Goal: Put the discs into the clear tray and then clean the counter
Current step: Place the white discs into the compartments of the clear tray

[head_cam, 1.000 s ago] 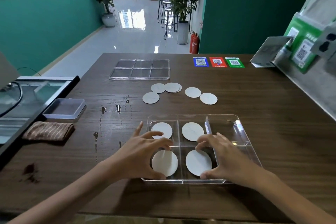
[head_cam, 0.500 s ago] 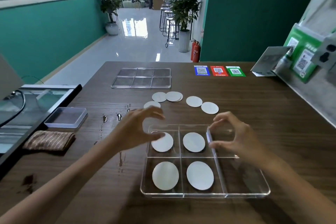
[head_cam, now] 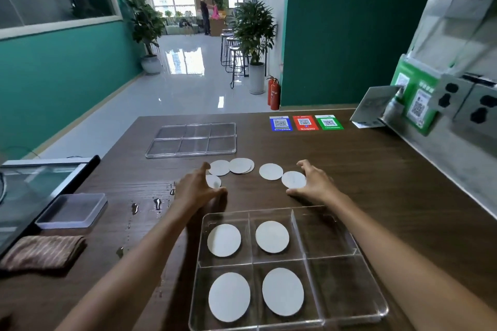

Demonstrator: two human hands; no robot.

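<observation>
Four white discs lay in the clear tray [head_cam: 371, 312], one each in the four left and middle compartments; the two right-hand compartments stood empty. Loose discs remained on the table [head_cam: 376, 169] beyond the tray: one [head_cam: 293, 179] beside the right hand [head_cam: 313, 183], one [head_cam: 271, 171] just left of it, an overlapping pair [head_cam: 241, 165], one [head_cam: 219, 167] touching that pair, and one [head_cam: 214, 181] partly hidden under the left hand [head_cam: 195, 191].

Both hands rested spread and curled over their nearest discs, fingers [head_cam: 302, 163] part open; neither disc appeared lifted.

Water drops [head_cam: 157, 203] remained on the table's left side. The striped cloth [head_cam: 40, 251] lay folded and untouched at the left edge.

Assessment: loading under half complete; cleaning not begun.
</observation>
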